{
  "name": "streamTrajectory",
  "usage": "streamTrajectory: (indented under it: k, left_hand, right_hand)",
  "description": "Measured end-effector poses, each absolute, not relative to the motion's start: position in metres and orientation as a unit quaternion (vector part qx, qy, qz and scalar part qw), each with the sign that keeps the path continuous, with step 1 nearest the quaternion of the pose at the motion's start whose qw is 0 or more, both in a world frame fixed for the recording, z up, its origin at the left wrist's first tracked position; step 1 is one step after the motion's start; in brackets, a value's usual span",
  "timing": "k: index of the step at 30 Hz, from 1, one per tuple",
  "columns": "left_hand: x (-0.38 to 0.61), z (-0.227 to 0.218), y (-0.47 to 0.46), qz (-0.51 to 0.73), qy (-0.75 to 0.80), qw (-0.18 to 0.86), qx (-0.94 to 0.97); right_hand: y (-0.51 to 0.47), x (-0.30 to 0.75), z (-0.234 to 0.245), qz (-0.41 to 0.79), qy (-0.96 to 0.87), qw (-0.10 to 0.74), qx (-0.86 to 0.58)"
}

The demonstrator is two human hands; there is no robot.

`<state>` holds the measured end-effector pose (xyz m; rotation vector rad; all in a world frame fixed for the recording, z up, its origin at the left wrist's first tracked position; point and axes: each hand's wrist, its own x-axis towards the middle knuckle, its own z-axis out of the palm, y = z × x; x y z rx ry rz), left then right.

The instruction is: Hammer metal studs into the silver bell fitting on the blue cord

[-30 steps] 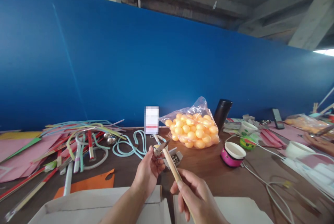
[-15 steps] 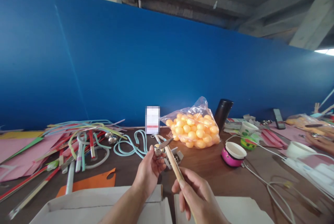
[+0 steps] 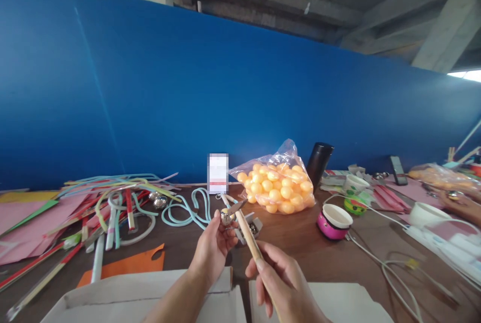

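Note:
My left hand [image 3: 210, 250] pinches a small silver bell [image 3: 226, 218] between thumb and fingertips, low in the middle of the view. My right hand [image 3: 283, 285] is closed round a thin wooden stick [image 3: 248, 240] whose upper tip touches the bell. Both hands hover above an open cardboard box [image 3: 112, 295] at the near edge. Just behind the bell lies a small grey tray of more bells [image 3: 252, 226] on the brown table [image 3: 296, 243].
A clear bag of orange balls [image 3: 276, 185] and a black cylinder [image 3: 318, 164] stand behind. Coloured straws, strips and pale blue cord [image 3: 188, 207] clutter the left. A pink pot [image 3: 334, 220], white cups, cables and another person's hand [image 3: 460, 205] are on the right. A blue wall rises behind.
Hands, bell and stick stay almost still; the view has shifted slightly. The other person's hand at the far right has moved a little.

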<state>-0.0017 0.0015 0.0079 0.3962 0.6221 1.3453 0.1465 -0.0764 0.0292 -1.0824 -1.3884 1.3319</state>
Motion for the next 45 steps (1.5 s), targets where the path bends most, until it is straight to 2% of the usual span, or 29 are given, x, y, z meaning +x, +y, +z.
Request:
streamTrajectory:
  k: [9,14,18,23,27,33,35,39,45]
  left_hand:
    - [-0.001,0.010,0.001,0.604,0.283,0.722,0.183]
    - [-0.001,0.009,0.002,0.604,0.285,0.721,0.185]
    - [-0.002,0.005,0.002,0.599,0.286,0.724,0.186]
    - [-0.003,0.005,0.004,0.591,0.287,0.730,0.190]
    - [-0.002,0.006,0.003,0.586,0.287,0.735,0.187]
    - [-0.002,0.005,0.002,0.585,0.272,0.736,0.205]
    - [-0.002,0.005,0.002,0.587,0.271,0.734,0.207]
    - [-0.003,0.005,0.003,0.585,0.269,0.736,0.209]
    - [-0.003,0.002,0.004,0.580,0.272,0.738,0.213]
  right_hand:
    - [-0.077,0.145,0.028,0.521,-0.551,0.472,-0.449]
    - [-0.077,0.146,0.031,0.525,-0.563,0.451,-0.452]
    - [-0.076,0.153,0.040,0.483,-0.552,0.498,-0.463]
    - [-0.075,0.178,0.052,0.418,-0.559,0.491,-0.521]
    - [-0.078,0.208,0.047,0.335,-0.582,0.417,-0.613]
    - [-0.082,0.245,0.015,0.132,-0.644,0.260,-0.708]
    - [-0.081,0.250,0.004,0.097,-0.648,0.203,-0.728]
    - [-0.077,0.246,-0.005,0.038,-0.657,0.143,-0.739]
    - [-0.073,0.235,0.019,-0.018,-0.662,0.030,-0.748]
